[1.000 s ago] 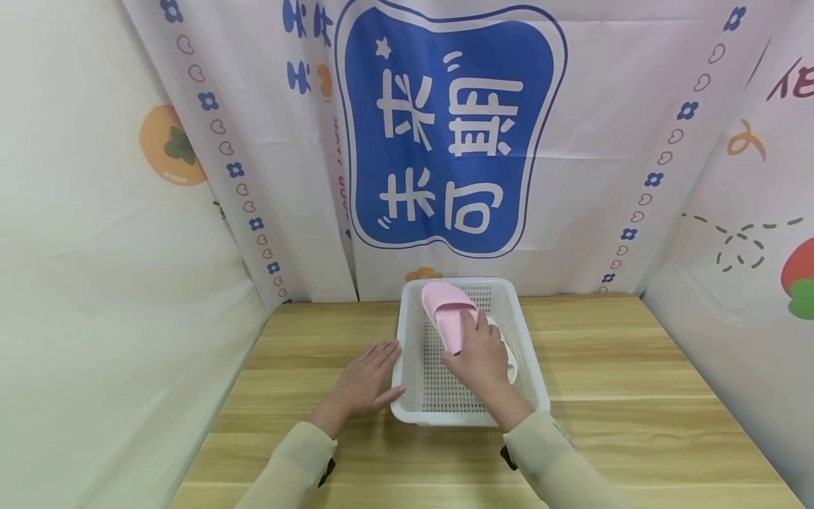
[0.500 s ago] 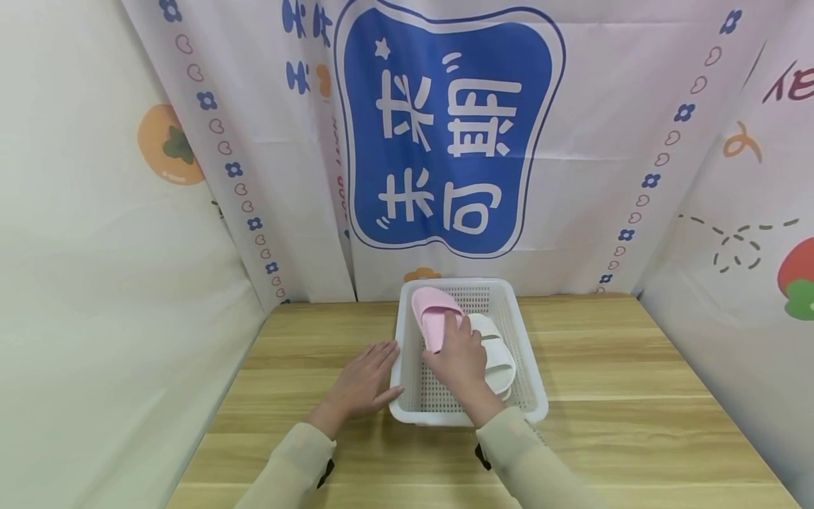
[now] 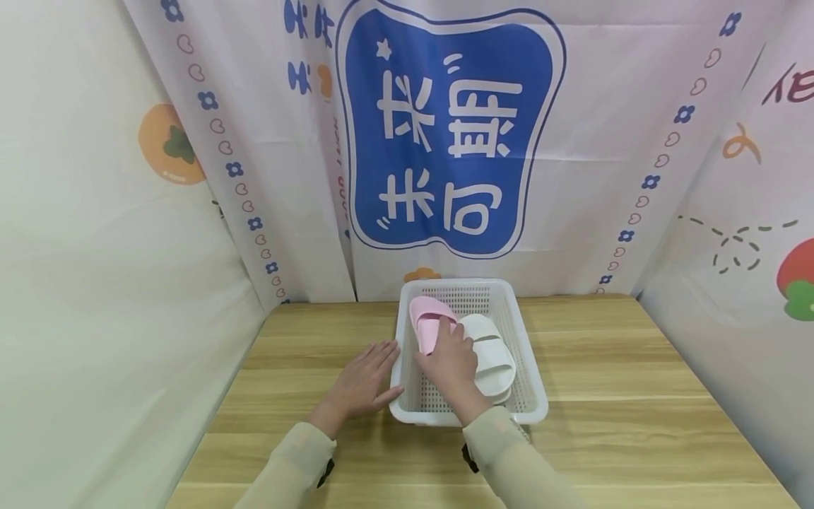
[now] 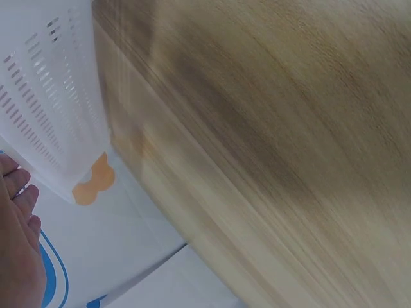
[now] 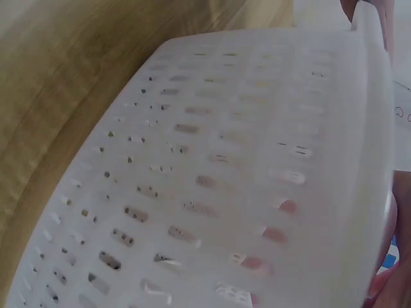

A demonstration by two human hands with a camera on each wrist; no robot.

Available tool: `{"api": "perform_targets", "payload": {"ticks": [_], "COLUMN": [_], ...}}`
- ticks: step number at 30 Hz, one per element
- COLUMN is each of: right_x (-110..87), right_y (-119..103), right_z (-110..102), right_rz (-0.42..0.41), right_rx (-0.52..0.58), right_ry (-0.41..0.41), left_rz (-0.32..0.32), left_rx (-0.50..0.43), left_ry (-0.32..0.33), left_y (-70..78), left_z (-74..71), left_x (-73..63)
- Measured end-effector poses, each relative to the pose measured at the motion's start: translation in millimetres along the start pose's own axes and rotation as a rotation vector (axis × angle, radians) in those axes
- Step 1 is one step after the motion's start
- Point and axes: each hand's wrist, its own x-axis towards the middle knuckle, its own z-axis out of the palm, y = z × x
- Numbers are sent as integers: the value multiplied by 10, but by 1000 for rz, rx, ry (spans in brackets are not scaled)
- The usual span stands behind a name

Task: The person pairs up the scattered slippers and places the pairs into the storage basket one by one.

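Note:
A pink slipper [image 3: 425, 313] lies at a slant in the left part of a white plastic basket [image 3: 539, 403]. My right hand [image 3: 451, 364] reaches over the front rim and grips the slipper's near side, hiding its heel end. To the right of that hand, white slippers [image 3: 488, 353] rest in the basket, apparently one on top of another. With fingers straight, my left hand [image 3: 364, 382] rests against the basket's left rim. The left wrist view catches only part of the left hand [image 4: 18, 237], beside the basket wall [image 4: 51, 96]. Basket wall [image 5: 244, 160] fills most of the right wrist view.
The basket stands on a wood-grain table [image 3: 610, 396], close to its back edge. Behind it hangs a white printed cloth [image 3: 305, 233] with a large blue sign. More pale cloth [image 3: 127, 297] closes off the left and right sides.
My right hand has moved left and slightly nearer to me with the pink slipper, lowering it into the basket's left part. More of the white slippers shows. The left hand stays put.

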Motion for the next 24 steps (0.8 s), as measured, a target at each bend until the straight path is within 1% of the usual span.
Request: {"api": "perform_targets", "payload": {"ticks": [10,18,24], "right_x": [39,40,39], "right_y": [9,0,-11], "right_z": [128,216,256], "right_rz": [40,83,96], "right_rx": [-11,-23,-45], "right_ry": [-21,-66,-76], "left_rz": [9,9,7], "left_rx": [2,6,9], "left_ry": [20,20,16], "left_y": [-11,-5,0], "left_z": [16,14,6], "left_x": [4,-2,-3]}}
